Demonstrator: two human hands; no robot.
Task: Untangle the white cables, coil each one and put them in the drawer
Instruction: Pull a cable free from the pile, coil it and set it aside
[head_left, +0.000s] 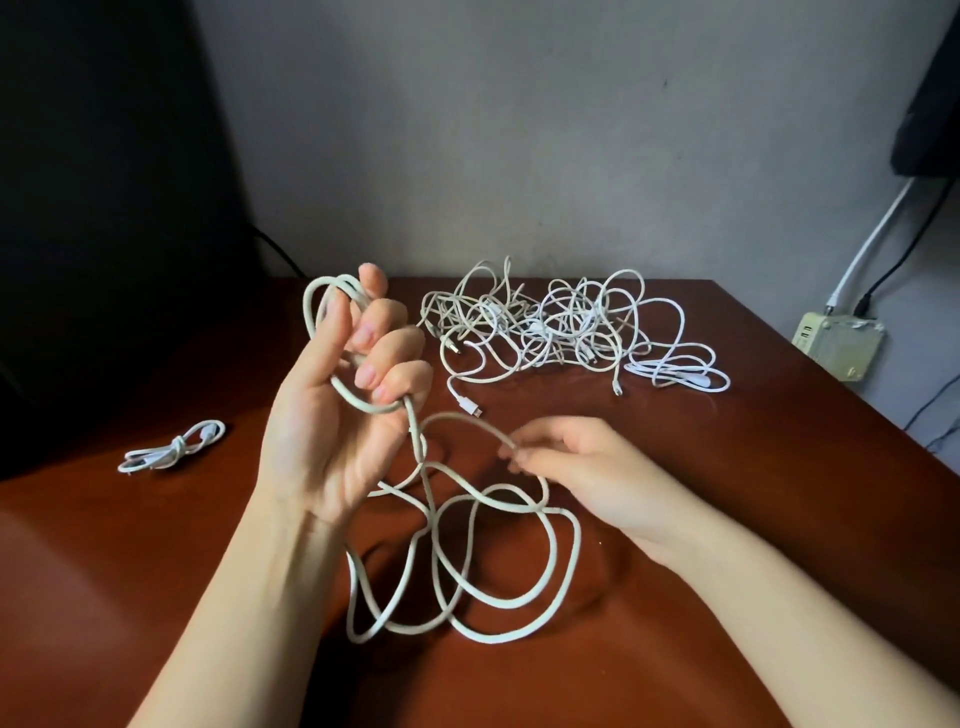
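My left hand (332, 415) is raised, palm facing me, fingers curled round upright loops of a thick white cable (576, 551). My right hand (587, 467), low and blurred, pinches the same cable above the table (727, 571) centre. Its slack sprawls in loops toward the near edge. The tangled cables (561, 327) lie by the far edge; a coiled cable (171, 449) lies near the left edge.

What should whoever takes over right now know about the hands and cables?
Left hand: raised, grips several loops of the thick white cable.
Right hand: pinches the same cable, lower down.
The rest of that cable lies in loose loops on the table.
Done: one small coiled cable lies at the table's left.
Left: finish this coil, untangle the pile at the back, coil each, stow all. The drawer is not in view.
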